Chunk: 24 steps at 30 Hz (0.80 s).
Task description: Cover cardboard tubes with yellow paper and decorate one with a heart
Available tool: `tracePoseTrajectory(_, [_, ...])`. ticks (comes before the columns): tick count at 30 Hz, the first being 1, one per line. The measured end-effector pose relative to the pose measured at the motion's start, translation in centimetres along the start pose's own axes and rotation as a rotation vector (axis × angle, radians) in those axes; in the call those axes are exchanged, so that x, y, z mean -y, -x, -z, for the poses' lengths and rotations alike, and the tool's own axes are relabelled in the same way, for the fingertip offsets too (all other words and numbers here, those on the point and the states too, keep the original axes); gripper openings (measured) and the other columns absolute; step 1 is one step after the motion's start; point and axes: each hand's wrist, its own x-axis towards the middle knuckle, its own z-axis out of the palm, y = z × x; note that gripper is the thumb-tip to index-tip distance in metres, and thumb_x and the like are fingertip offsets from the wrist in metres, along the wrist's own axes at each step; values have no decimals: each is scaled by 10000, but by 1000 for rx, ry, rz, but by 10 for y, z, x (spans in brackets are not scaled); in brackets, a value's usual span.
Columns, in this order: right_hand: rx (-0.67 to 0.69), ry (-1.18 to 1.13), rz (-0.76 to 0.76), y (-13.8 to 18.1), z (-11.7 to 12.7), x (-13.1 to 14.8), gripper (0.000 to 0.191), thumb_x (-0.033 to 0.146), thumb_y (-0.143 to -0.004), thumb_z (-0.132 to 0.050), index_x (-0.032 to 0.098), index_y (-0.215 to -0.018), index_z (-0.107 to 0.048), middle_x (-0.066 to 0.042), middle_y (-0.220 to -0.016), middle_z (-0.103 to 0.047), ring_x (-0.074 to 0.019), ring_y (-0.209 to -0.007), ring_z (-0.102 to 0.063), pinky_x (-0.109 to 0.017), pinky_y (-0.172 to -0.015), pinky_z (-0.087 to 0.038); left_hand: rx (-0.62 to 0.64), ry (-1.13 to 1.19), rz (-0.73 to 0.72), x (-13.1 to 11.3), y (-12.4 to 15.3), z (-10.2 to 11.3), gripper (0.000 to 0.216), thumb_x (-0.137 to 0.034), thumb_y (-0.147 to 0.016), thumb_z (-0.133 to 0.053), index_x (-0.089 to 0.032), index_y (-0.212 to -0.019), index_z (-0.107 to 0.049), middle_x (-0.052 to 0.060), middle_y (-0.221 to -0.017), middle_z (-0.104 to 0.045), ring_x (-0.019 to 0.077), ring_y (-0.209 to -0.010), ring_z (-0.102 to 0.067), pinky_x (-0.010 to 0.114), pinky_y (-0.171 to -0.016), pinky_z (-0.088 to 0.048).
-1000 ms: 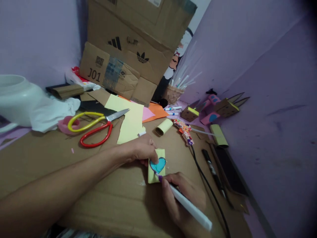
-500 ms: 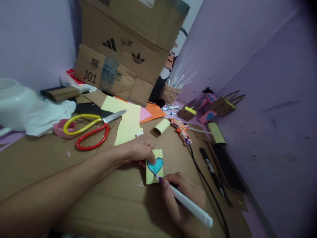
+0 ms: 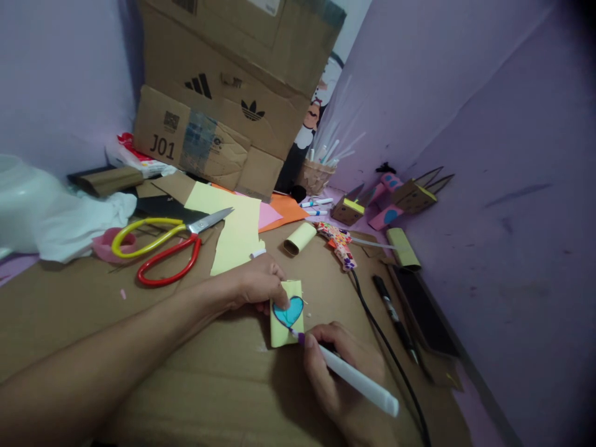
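Between my hands lies a flattened pale-yellow paper tube (image 3: pixel 279 337) bearing a blue heart (image 3: pixel 291 315) with a dark outline. My left hand (image 3: pixel 263 282) grips the tube at its left edge, thumb on top over the heart and fingers partly hidden behind. In my right hand (image 3: pixel 342 366) is a white marker (image 3: pixel 361 380) with a purple collar, held like a pen. Its tip touches the lower point of the heart.
Scissors (image 3: pixel 195 239) with yellow and red handles lie left, by yellow paper (image 3: pixel 237 233). A yellow roll (image 3: pixel 299 239), a patterned glue gun (image 3: pixel 338 239) with black cable and a black marker (image 3: pixel 395 318) sit right. A cardboard box (image 3: pixel 223 93) stands behind.
The whole view has shifted slightly, so things sit a little further left. Both hands keep their holds, and the marker tip stays near the bottom of the heart.
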Motion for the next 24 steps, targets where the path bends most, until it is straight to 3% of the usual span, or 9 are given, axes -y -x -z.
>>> tracePoseTrajectory(4, [-15,-37,-25,1,-1,2,151,194,-774,-537,176,-635,-592,8,-506,-571,-110,-419,-520,-217,-430,-377,-6,5,8,-2,0,0,39,-115,-496,-610,-128,-476,-579,-51,-340,-465,80,-338,-418,204,-370,-336])
tracePoseTrajectory(6, [-64,-109,-116,3,-3,-1,162,230,-774,-556,182,-624,-596,18,-493,-561,-105,-397,-499,-211,-397,-362,-3,12,13,-2,0,0,49,-115,-491,-609,-131,-464,-572,-51,-340,-466,79,-337,-414,205,-370,-332])
tracePoseTrajectory(8, [-216,-261,-258,4,-6,-6,160,286,-786,-571,184,-667,-606,29,-484,-560,-101,-372,-488,-199,-356,-355,2,20,13,-3,2,0,51,-118,-486,-606,-132,-456,-568,-45,-351,-478,75,-339,-408,204,-370,-319])
tracePoseTrajectory(11, [-389,-569,-487,2,-11,-17,230,377,-841,-512,183,-925,-602,-6,-624,-658,-130,-456,-589,-223,-415,-473,11,26,-4,-3,5,1,57,-134,-483,-604,-134,-450,-558,-45,-369,-484,69,-357,-402,201,-383,-300])
tracePoseTrajectory(14, [-284,-785,-616,-1,-15,-23,321,379,-797,-584,191,-1054,-548,-76,-869,-691,-191,-738,-673,-310,-627,-556,27,14,-43,-4,8,1,74,-168,-482,-613,-134,-456,-553,-51,-390,-478,68,-388,-397,202,-408,-292])
tracePoseTrajectory(17, [-105,-945,-605,-4,-17,-19,397,283,-687,-698,225,-1029,-506,-71,-979,-648,-216,-897,-645,-336,-739,-539,57,-13,-84,-5,11,1,89,-204,-491,-624,-125,-506,-585,-50,-439,-492,79,-440,-407,207,-444,-308])
tracePoseTrajectory(20, [-18,-1035,-613,-8,-18,-13,384,245,-652,-697,236,-964,-473,-21,-873,-610,-170,-748,-641,-284,-638,-529,79,-59,-114,-6,14,0,120,-223,-497,-636,-117,-549,-612,-48,-480,-495,91,-489,-410,211,-472,-310])
tracePoseTrajectory(24, [-61,-998,-628,-14,-19,-7,349,185,-588,-670,222,-854,-446,27,-747,-554,-102,-571,-549,-211,-521,-454,93,-121,-139,-7,18,-2,122,-229,-509,-639,-117,-546,-609,-47,-495,-474,93,-505,-387,210,-466,-274])
